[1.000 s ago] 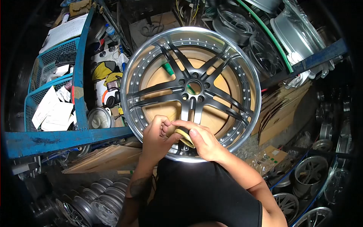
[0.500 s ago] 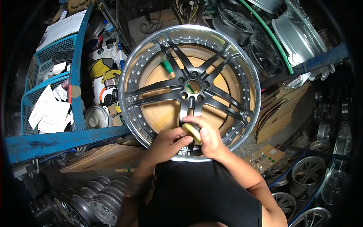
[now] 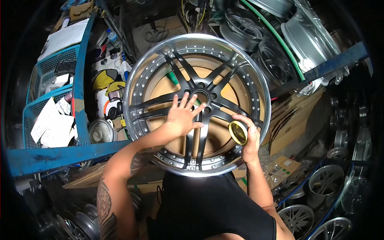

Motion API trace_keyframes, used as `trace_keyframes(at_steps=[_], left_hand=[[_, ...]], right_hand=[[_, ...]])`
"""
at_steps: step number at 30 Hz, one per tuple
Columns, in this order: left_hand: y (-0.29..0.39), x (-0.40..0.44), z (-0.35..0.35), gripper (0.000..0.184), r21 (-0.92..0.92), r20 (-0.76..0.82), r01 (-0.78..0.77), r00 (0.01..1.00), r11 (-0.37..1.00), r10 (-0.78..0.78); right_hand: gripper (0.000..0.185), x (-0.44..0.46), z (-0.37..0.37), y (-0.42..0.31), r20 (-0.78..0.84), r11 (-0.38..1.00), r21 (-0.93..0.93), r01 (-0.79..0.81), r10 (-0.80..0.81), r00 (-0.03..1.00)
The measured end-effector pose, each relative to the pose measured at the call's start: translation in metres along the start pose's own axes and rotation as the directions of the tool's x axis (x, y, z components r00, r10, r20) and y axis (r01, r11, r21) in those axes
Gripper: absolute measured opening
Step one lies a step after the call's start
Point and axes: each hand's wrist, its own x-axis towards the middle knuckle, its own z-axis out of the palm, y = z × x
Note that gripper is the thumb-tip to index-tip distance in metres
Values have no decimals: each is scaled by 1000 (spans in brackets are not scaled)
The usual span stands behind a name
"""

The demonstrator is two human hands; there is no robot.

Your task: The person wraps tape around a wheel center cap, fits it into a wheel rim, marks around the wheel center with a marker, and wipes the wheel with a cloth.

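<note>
A large wheel rim [image 3: 194, 76] with dark double spokes, a polished lip and a ring of small bolts lies face up before me. Over its hub and lower spokes my left hand [image 3: 181, 119] is spread, fingers apart and holding nothing; whether it touches the metal I cannot tell. My right hand [image 3: 250, 140] grips a round, hollow gold cap [image 3: 238, 133] above the right side of the wheel. The cap's open side is tilted toward me. A green cone-shaped object [image 3: 172, 77] shows through a gap between the spokes.
Blue baskets [image 3: 52, 94] with papers stand at left behind a blue metal frame [image 3: 80, 100]. Beside them are yellow-black gloves [image 3: 105, 80] and a round metal lid [image 3: 101, 131]. Cardboard sheets [image 3: 294, 120] and more wheels [image 3: 326, 182] are at right.
My hands have separated. The left has opened and moved up over the hub; the right has carried the gold cap to the right. My view has shifted slightly.
</note>
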Motion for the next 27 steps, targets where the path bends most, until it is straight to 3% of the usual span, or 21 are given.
trace_keyframes(at_steps=[4,7,9,13,17,21,23,27], left_hand=[[-29,-8,-13,84,28,72,73,995,997,-75],[-42,-1,-3,86,-6,4,78,997,997,-78],[-41,6,6,86,-53,-69,36,997,998,-40],[-20,3,14,90,-109,-69,-76,995,991,69],[-33,-3,5,84,-3,-33,-92,995,996,92],[-36,-1,7,82,34,-108,-127,986,991,130],[-32,7,15,78,-4,-234,-166,959,986,161],[-50,0,5,76,67,-215,-186,957,980,196]], right_hand=[[66,-5,-14,6,-75,999,24,34,-32,997],[66,-5,-19,14,-87,980,173,-95,111,990],[65,0,-14,13,-63,991,120,-59,67,996],[65,8,-1,3,42,999,-39,37,-36,998],[65,14,11,-4,112,999,-15,50,-48,993],[65,17,17,-7,137,999,10,33,-34,990],[65,19,23,-9,158,1000,0,31,-31,987],[65,25,23,-12,195,998,-15,55,-51,980]])
